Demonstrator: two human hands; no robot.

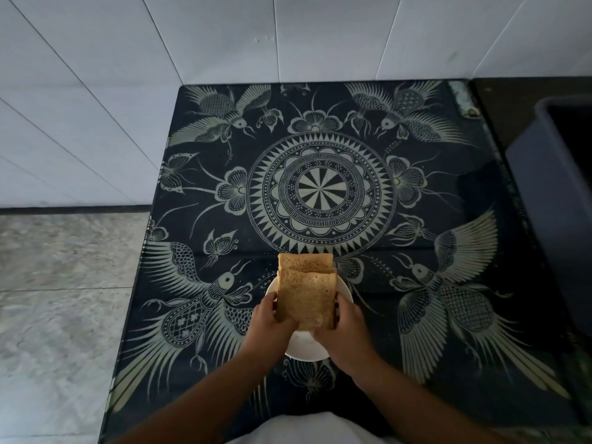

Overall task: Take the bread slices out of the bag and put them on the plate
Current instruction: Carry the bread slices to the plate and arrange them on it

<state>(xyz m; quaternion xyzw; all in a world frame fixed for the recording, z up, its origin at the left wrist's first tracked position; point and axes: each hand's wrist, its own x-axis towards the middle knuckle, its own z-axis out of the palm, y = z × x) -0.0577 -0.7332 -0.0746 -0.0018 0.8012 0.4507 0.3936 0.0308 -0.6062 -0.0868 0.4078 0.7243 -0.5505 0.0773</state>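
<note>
A brown bread slice [306,299] is held tilted over a white plate [307,349], near the front edge of the table. My left hand [270,318] grips its left edge and my right hand [344,328] grips its lower right corner. Behind it, a second bread slice [306,261] shows its top edge, with a thin strip of a third between them. I cannot tell whether those rest on the plate or are held too. No bag is in view.
The table wears a dark cloth [320,187] printed with pale birds, flowers and a round medallion. A dark blue bin [554,200] stands at the right edge. White tiled wall [128,75] lies behind, grey floor [64,283] to the left.
</note>
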